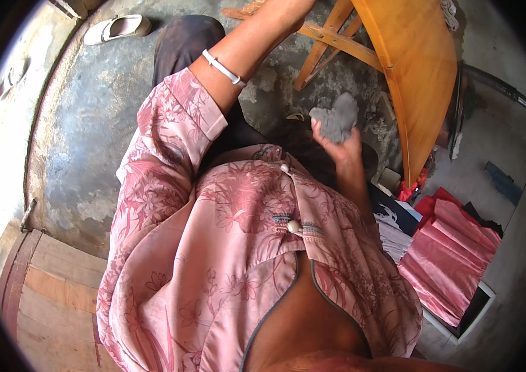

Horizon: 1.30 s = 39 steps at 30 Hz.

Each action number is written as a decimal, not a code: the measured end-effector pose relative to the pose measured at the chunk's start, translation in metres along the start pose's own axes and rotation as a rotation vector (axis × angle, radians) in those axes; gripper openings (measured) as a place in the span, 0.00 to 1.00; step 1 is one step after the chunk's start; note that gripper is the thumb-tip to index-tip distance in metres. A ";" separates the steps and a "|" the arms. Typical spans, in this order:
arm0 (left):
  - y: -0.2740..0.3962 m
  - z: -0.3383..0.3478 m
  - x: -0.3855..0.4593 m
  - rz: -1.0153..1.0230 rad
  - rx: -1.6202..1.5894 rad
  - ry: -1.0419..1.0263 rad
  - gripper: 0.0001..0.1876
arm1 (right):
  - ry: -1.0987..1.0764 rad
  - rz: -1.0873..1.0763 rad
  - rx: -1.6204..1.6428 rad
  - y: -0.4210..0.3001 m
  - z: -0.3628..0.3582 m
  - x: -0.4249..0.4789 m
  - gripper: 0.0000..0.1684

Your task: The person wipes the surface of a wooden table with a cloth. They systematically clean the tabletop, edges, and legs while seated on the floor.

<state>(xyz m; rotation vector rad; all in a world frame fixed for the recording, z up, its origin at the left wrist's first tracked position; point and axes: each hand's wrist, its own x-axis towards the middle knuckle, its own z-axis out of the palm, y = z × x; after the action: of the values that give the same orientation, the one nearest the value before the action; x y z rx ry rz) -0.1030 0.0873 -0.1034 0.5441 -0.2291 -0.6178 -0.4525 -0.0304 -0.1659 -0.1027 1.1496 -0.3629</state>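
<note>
My left forearm, with a white bracelet point(224, 69) round it, reaches up and out at the top edge; my left hand is out of view. In front of my lap, my right hand point(343, 144) is raised, its fingers closed round a crumpled wad of soft grey material point(337, 117), perhaps cloth. Beyond it stands a varnished wooden panel point(421, 69) with a curved edge, like a tabletop seen at a slant. Crossed wooden legs point(333, 39) are beside it, near my left wrist.
Folded pink satiny fabric point(453, 260) lies at the right over a white-edged frame point(481, 304), beside red, dark and pale cloths. A pale shoe point(121, 29) rests on the worn concrete floor point(91, 125) at upper left. Wooden boards point(58, 302) fill the lower left.
</note>
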 end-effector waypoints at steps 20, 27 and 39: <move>0.019 0.022 -0.006 0.142 0.249 -0.063 0.16 | 0.340 -1.121 -0.482 0.043 0.182 0.188 0.38; 0.028 0.022 -0.002 0.117 0.237 -0.084 0.17 | 0.008 -0.988 -0.599 -0.033 0.138 0.127 0.34; -0.036 0.035 -0.051 -0.003 1.015 -0.627 0.36 | -0.440 -1.539 -1.567 0.044 0.186 0.048 0.23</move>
<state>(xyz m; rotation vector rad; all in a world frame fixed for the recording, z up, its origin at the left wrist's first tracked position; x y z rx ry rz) -0.1731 0.0792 -0.0962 1.3129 -1.1697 -0.6363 -0.2571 -0.0248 -0.1429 -2.3764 0.4409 -0.6161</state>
